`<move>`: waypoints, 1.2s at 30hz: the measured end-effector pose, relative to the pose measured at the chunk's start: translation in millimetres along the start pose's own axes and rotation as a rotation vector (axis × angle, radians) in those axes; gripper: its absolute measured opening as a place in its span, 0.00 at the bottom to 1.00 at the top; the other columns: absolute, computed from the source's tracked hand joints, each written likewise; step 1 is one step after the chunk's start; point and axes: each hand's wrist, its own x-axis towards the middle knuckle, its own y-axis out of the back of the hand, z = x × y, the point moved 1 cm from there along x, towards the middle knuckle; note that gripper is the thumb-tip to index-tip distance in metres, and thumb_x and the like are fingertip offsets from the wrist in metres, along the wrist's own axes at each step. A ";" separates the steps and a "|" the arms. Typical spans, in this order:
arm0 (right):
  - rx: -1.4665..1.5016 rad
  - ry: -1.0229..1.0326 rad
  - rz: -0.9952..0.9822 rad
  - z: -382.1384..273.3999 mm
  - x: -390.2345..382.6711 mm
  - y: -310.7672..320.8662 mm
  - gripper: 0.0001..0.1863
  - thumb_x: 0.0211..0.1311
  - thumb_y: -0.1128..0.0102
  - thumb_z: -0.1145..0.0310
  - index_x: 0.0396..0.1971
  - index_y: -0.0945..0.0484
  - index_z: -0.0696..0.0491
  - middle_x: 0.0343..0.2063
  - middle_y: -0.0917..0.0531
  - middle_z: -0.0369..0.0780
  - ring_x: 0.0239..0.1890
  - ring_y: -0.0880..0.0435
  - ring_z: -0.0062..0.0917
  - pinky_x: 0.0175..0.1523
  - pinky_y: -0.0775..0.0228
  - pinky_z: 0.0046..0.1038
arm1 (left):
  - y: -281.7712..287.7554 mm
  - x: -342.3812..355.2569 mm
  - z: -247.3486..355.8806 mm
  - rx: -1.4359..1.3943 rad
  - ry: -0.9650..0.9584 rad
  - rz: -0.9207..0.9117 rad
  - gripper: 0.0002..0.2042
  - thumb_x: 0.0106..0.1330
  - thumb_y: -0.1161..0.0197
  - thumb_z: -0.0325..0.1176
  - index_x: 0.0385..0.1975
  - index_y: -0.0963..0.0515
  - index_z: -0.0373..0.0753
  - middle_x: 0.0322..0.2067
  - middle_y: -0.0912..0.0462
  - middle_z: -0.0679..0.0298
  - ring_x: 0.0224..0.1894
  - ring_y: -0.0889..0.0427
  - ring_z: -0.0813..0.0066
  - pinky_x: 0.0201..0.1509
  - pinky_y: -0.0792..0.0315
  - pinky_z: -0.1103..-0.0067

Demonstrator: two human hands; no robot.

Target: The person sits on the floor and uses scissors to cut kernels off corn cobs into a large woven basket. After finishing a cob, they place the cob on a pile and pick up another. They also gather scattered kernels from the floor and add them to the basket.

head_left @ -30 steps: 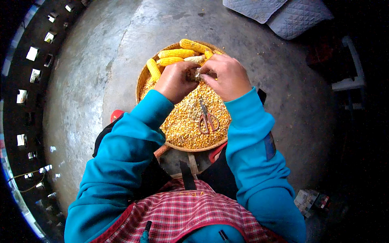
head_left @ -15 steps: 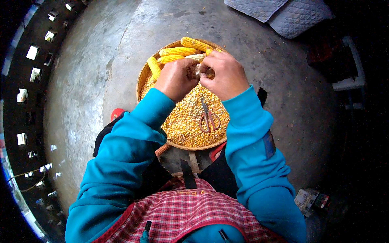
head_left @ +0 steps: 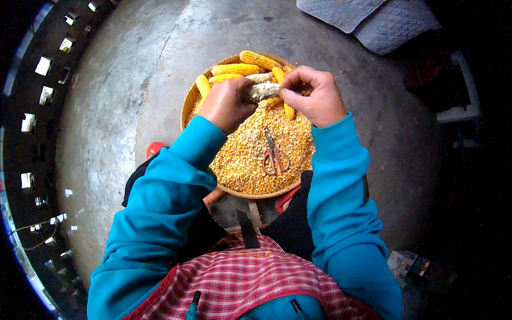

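A bare, whitish corn cob [head_left: 265, 92] stretches between my hands above the far part of a round woven basket [head_left: 186, 101]. My left hand [head_left: 226, 104] is wrapped round its left end. At the other end, my right hand [head_left: 314, 96] pinches the tip between thumb and fingers. Loose yellow corn kernels [head_left: 245, 160] fill the basket below. On them lie open scissors [head_left: 275, 156] with reddish handles. Several yellow ears of corn [head_left: 236, 69] rest along the far rim, one [head_left: 289, 109] under my right hand. Another pale cob [head_left: 260, 78] lies just behind the held one.
The basket stands between my knees on a grey concrete floor [head_left: 122, 106]. A grey quilted cover [head_left: 394, 24] is at the far right. To the left runs a wall with square openings [head_left: 44, 65]. Something like a small box [head_left: 410, 265] sits low on the right.
My hands have moved apart, the right one shifting rightward, so the cob between them now shows. The ear beneath my right hand has come into sight.
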 end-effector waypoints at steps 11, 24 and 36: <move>-0.485 -0.486 -1.197 22.6 -19.9 -50.2 0.09 0.42 0.43 0.69 0.24 0.25 0.57 0.21 0.22 0.40 0.25 0.24 0.21 0.33 0.33 0.24 | 107.7 -55.5 -28.7 0.219 0.196 0.259 0.15 0.40 0.41 0.29 0.33 0.28 0.39 0.27 0.26 0.55 0.32 0.27 0.57 0.35 0.32 0.70; 0.242 -0.019 -0.080 -89.8 232.6 -50.7 0.09 0.53 0.49 0.65 0.25 0.26 0.56 0.19 0.24 0.36 0.22 0.25 0.18 0.28 0.33 0.19 | 127.2 -60.6 -46.3 0.210 0.248 0.317 0.16 0.42 0.40 0.31 0.34 0.29 0.40 0.29 0.27 0.56 0.34 0.27 0.57 0.35 0.32 0.69; 0.086 -0.289 -0.184 -13.6 1.6 -1.7 0.13 0.45 0.50 0.79 0.35 0.28 0.62 0.29 0.23 0.39 0.30 0.25 0.18 0.35 0.32 0.18 | 74.4 -49.2 -24.8 -0.082 0.095 0.172 0.19 0.42 0.39 0.35 0.36 0.31 0.38 0.27 0.26 0.50 0.33 0.26 0.54 0.35 0.32 0.68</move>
